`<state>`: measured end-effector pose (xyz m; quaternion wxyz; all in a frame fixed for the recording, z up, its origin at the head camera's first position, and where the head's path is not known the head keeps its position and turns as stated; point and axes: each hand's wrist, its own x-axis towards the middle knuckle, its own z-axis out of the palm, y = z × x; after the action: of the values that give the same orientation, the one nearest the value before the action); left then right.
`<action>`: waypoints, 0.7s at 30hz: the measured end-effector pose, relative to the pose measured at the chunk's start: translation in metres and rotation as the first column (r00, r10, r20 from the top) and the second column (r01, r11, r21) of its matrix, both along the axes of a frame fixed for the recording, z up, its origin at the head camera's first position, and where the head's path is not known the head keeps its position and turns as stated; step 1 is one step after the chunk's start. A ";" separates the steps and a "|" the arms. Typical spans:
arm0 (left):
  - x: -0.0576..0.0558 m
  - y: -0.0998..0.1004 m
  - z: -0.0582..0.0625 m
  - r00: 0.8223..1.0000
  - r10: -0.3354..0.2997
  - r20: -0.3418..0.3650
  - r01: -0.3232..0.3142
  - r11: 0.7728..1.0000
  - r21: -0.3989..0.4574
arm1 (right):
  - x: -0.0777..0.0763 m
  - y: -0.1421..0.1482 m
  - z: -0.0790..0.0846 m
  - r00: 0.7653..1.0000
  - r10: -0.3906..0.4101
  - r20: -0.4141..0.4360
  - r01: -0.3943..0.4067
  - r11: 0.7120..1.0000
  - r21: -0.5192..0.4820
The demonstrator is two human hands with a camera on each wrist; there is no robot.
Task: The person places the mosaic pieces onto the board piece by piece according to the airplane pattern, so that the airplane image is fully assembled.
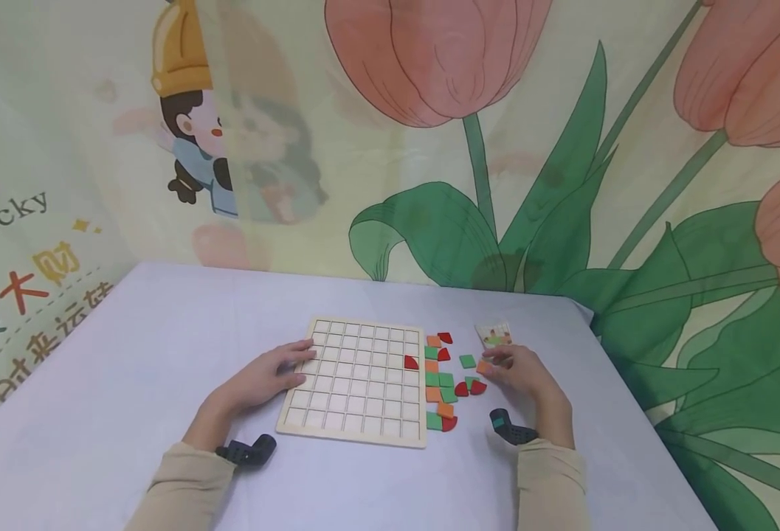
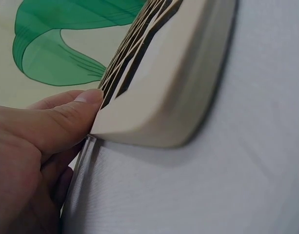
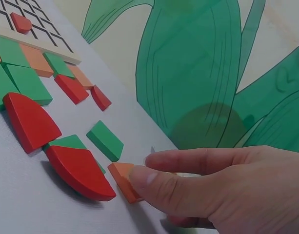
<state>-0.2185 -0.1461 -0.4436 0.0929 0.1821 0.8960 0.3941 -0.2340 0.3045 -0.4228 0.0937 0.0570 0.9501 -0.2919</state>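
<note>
Pickup seemed underway — orange tile (image 3: 122,179) pinched by right hand (image 1: 521,372), gridded board (image 1: 356,382) touched by relaxed left hand (image 1: 265,377) — steady lifting was needed

On left side of printed backdrop (image 1: 51,140), reads "Lucky" (image 1: 6,220) in grey letters; then shows larger "發大财" (image 1: 23,293) in teal, red and yellow; then "时来运转" (image 1: 69,322) in brown, slightly blurred.
</note>
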 end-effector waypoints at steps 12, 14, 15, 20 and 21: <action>0.004 -0.001 -0.003 1.000 0.010 -0.005 -0.010 1.000 -0.011 | 0.002 -0.003 -0.005 1.000 -0.017 -0.014 0.017 1.000 -0.001; 0.004 -0.001 -0.002 1.000 0.010 -0.011 -0.010 1.000 -0.011 | 0.002 -0.004 -0.005 1.000 -0.021 -0.011 0.021 1.000 -0.003; 0.004 -0.001 -0.002 1.000 0.008 -0.012 -0.008 1.000 -0.010 | 0.001 -0.003 -0.005 1.000 -0.023 -0.009 0.023 1.000 -0.001; 0.003 0.000 0.000 1.000 -0.001 -0.020 0.001 1.000 -0.006 | 0.001 -0.003 -0.004 1.000 -0.023 -0.003 0.023 1.000 0.006; 0.003 0.000 0.000 1.000 -0.004 -0.025 0.004 1.000 -0.007 | 0.001 -0.002 -0.004 1.000 -0.024 -0.002 0.024 1.000 0.007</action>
<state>-0.2153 -0.1465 -0.4435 0.0832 0.1885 0.8982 0.3884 -0.2334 0.3021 -0.4268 0.0890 0.0684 0.9505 -0.2898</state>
